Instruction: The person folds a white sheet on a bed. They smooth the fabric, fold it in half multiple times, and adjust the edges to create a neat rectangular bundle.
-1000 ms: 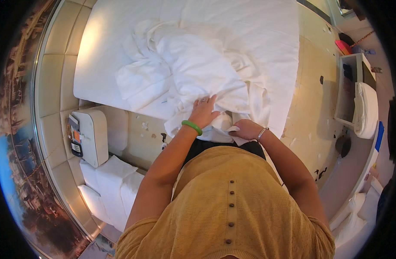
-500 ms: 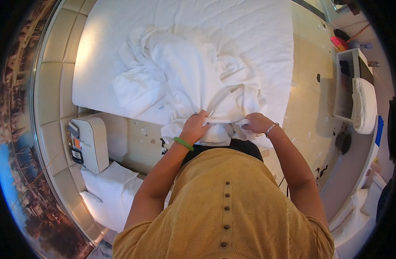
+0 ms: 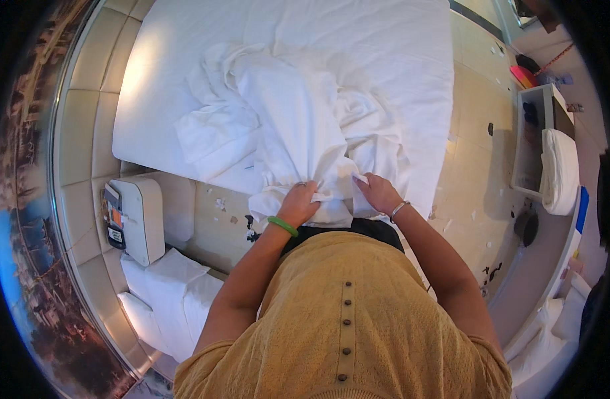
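A crumpled heap of white bed linen [image 3: 288,100] lies on the near part of the white-sheeted bed [image 3: 418,73]. Whether it is a sheet or a duvet cover, I cannot tell. Its near edge hangs over the bed's side toward my waist. My left hand [image 3: 300,201], below a green bangle, is closed on this edge, fingers partly hidden by folds. A little to the right, my right hand [image 3: 380,194], with a silver bracelet, pinches another part of the same edge between thumb and fingers. Folds of cloth run between the two hands.
Left of me stands a white bedside cabinet [image 3: 145,216] with small items on it, against a padded wall panel [image 3: 85,133]. White bedding [image 3: 168,292] is piled nearby. Scraps dot the tiled floor [image 3: 474,153] at right, before a white shelf unit [image 3: 531,143] and a folded white bundle [image 3: 559,171].
My right hand has moved left, closer to my left hand, along with the edge it pinches. My left hand has shifted slightly down, still gripping the linen.
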